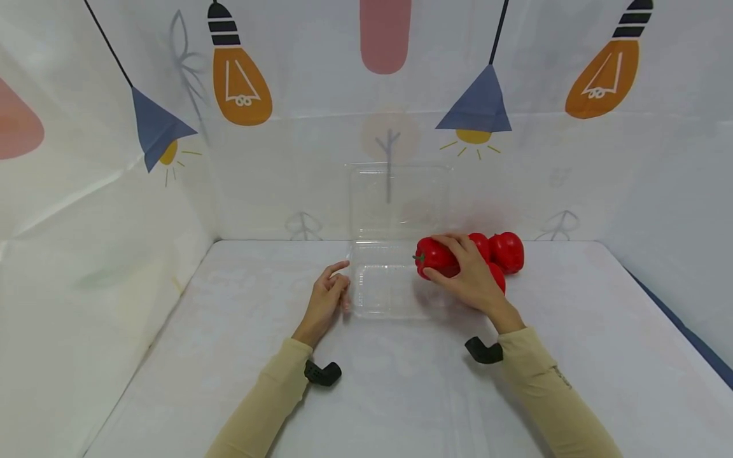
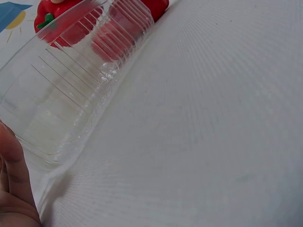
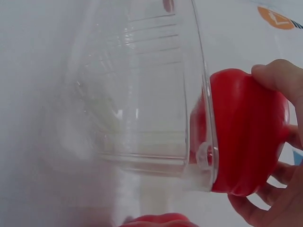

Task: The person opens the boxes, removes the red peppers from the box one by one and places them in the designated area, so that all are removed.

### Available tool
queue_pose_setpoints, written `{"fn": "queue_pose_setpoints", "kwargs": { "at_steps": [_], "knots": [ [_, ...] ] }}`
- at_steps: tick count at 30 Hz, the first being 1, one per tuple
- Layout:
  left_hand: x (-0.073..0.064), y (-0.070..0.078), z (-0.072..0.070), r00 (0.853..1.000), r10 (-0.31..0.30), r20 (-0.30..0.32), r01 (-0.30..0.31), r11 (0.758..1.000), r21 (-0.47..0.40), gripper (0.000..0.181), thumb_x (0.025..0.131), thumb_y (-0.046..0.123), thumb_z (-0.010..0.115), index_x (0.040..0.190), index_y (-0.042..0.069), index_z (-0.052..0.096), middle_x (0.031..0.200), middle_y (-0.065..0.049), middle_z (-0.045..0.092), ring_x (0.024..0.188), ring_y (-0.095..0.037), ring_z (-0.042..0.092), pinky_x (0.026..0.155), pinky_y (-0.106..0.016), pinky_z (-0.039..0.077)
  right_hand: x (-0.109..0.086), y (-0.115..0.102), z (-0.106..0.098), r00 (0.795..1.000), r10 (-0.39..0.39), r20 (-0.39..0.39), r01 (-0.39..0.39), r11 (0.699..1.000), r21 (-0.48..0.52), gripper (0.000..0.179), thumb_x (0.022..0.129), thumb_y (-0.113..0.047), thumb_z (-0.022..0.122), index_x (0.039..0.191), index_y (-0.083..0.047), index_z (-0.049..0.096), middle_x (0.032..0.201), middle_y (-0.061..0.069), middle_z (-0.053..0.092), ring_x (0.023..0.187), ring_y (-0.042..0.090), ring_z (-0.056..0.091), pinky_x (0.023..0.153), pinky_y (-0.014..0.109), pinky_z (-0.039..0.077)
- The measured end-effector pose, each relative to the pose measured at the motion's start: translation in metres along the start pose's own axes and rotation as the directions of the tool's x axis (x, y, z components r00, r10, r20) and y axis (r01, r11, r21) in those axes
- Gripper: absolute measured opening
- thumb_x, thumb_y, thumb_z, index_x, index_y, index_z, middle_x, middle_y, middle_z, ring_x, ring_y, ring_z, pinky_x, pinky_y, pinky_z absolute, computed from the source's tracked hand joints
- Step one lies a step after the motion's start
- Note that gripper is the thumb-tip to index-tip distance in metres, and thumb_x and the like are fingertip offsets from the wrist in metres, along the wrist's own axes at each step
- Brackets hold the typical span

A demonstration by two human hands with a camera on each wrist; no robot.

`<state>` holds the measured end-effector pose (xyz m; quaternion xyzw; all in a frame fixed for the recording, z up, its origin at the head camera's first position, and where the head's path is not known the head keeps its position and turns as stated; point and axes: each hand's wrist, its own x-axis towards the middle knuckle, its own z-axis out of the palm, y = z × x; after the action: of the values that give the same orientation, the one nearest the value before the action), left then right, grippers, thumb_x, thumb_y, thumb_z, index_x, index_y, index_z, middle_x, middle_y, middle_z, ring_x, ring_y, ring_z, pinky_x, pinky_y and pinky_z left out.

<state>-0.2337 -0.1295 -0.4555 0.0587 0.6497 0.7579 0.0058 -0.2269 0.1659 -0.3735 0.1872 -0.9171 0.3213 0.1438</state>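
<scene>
My right hand grips a red bell pepper with a green stem, thumb on one side and fingers on the other. In the right wrist view that bell pepper overlaps the rim of a clear plastic box. The hinged box lies with its lid raised at the back. At the box's left edge rests my left hand, fingers loosely bent and holding nothing. In the left wrist view its fingers are right beside the box wall.
More red bell peppers sit in a group just right of the box, partly hidden by the right hand. A white-covered table meets a printed backdrop behind the lid. Each wrist wears a black camera mount.
</scene>
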Motion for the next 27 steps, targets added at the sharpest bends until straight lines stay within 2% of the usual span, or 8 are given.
{"fn": "queue_pose_setpoints", "kwargs": {
  "at_steps": [7, 14, 19, 27],
  "knots": [
    [0.000, -0.001, 0.000, 1.000, 0.011, 0.000, -0.011, 1.000, -0.005, 0.037, 0.096, 0.006, 0.048, 0.133, 0.008, 0.047, 0.069, 0.005, 0.048, 0.043, -0.004, 0.045, 0.043, -0.018, 0.041, -0.002, 0.002, -0.010, 0.999, 0.048, -0.019, -0.047, 0.999, 0.027, 0.067, 0.078, -0.040, 0.074, 0.137, -0.028, 0.044, 0.136, 0.002, 0.043, 0.125, 0.024, 0.041, 0.087, 0.054, 0.050],
    [0.000, -0.001, 0.001, 1.000, 0.003, 0.003, -0.003, 1.000, -0.006, 0.038, 0.096, 0.007, 0.048, 0.134, 0.007, 0.046, 0.068, 0.006, 0.048, 0.043, -0.004, 0.045, 0.043, -0.018, 0.041, -0.005, 0.006, -0.021, 0.995, 0.093, -0.020, -0.092, 0.995, 0.042, 0.064, 0.082, -0.043, 0.070, 0.138, -0.025, 0.043, 0.132, 0.004, 0.046, 0.118, 0.024, 0.047, 0.090, 0.053, 0.048],
    [0.000, -0.001, 0.002, 1.000, -0.004, 0.000, 0.004, 1.000, -0.012, 0.038, 0.096, 0.006, 0.048, 0.134, 0.006, 0.046, 0.067, 0.005, 0.048, 0.044, -0.004, 0.045, 0.043, -0.019, 0.041, -0.007, 0.009, -0.026, 0.995, 0.095, -0.025, -0.094, 0.995, 0.041, 0.064, 0.084, -0.039, 0.069, 0.138, -0.020, 0.043, 0.129, 0.006, 0.049, 0.114, 0.025, 0.050, 0.087, 0.052, 0.050],
    [0.001, 0.000, 0.003, 1.000, 0.003, -0.002, -0.003, 1.000, -0.010, 0.038, 0.096, 0.006, 0.049, 0.134, 0.004, 0.045, 0.067, 0.005, 0.047, 0.044, -0.004, 0.044, 0.042, -0.019, 0.040, -0.008, 0.013, -0.033, 0.991, 0.128, -0.046, -0.126, 0.991, 0.050, 0.064, 0.083, -0.046, 0.068, 0.137, -0.021, 0.044, 0.131, 0.005, 0.050, 0.115, 0.025, 0.050, 0.088, 0.054, 0.049]
  ]
}}
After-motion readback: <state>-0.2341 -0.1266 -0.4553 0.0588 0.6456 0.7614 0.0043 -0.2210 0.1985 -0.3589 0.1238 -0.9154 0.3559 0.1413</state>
